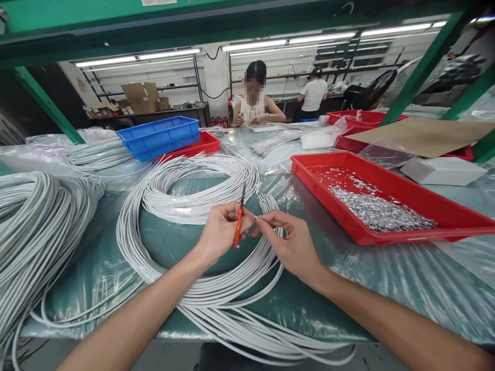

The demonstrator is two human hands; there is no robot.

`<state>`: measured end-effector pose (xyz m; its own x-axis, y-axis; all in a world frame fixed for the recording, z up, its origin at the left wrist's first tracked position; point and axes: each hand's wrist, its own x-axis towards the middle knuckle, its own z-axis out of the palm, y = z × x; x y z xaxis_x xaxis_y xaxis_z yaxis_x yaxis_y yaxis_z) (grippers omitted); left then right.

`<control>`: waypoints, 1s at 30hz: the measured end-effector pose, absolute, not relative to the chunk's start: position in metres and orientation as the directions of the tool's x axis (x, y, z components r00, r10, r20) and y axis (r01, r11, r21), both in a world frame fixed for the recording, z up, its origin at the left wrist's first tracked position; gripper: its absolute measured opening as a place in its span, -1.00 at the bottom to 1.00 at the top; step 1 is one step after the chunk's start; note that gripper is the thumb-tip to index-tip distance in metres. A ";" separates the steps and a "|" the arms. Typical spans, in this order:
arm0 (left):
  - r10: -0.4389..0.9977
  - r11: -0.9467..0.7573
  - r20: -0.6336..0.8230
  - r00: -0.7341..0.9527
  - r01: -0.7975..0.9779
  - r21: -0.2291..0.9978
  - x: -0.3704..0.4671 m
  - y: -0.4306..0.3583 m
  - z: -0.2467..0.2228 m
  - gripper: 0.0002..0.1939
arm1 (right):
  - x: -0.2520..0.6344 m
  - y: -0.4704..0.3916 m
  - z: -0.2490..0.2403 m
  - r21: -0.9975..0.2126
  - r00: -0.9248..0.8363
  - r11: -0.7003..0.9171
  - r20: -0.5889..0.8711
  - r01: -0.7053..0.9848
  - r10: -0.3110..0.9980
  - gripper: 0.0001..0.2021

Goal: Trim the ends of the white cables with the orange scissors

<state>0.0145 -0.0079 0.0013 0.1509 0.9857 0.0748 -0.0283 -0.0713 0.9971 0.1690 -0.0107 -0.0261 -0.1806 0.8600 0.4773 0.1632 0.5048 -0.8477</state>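
My left hand is closed around a small orange-handled pointed tool, whose thin dark tip points up and away from me. Close beside it, my right hand pinches a thin pale piece that looks like the end of a white cable. The fingertips of both hands nearly meet there, hiding most of it. Under and around them lies a coil of white cables, with several cut ends fanned out just behind my right hand. A second white coil rests behind my left hand.
A red tray of small shiny metal pieces stands at right. More cable is heaped at left. A blue bin sits on a red one at the back. A co-worker sits opposite; green shelf posts frame the table.
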 end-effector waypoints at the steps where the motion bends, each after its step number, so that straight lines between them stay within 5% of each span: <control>1: 0.991 -0.053 0.057 0.124 -0.035 0.998 0.017 -0.009 0.001 -0.90 | 0.168 -0.011 -0.027 -0.831 -0.158 0.522 0.499 0.191 0.852 -0.81; 7: 0.989 -0.053 0.050 0.137 0.018 0.998 0.014 -0.006 -0.003 -0.85 | 0.171 -0.004 -0.030 -0.836 -0.147 0.511 0.490 0.202 0.859 -0.80; 16: 0.909 -0.414 0.397 0.128 0.403 0.816 -0.005 0.000 -0.002 -0.82 | 0.177 0.012 -0.032 -0.951 -0.328 0.308 0.291 0.001 0.899 -0.65; 30: 0.916 -0.277 0.216 0.339 0.142 0.950 -0.001 0.002 -0.008 -0.80 | 0.178 0.005 -0.024 -0.970 -0.447 0.237 0.236 -0.055 0.863 -0.62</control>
<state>-0.0010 0.0021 -0.0077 0.3386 0.9157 0.2163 0.1416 -0.2768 0.9504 0.1781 0.0048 -0.0243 -0.4468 0.8628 0.2365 -0.0552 0.2373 -0.9699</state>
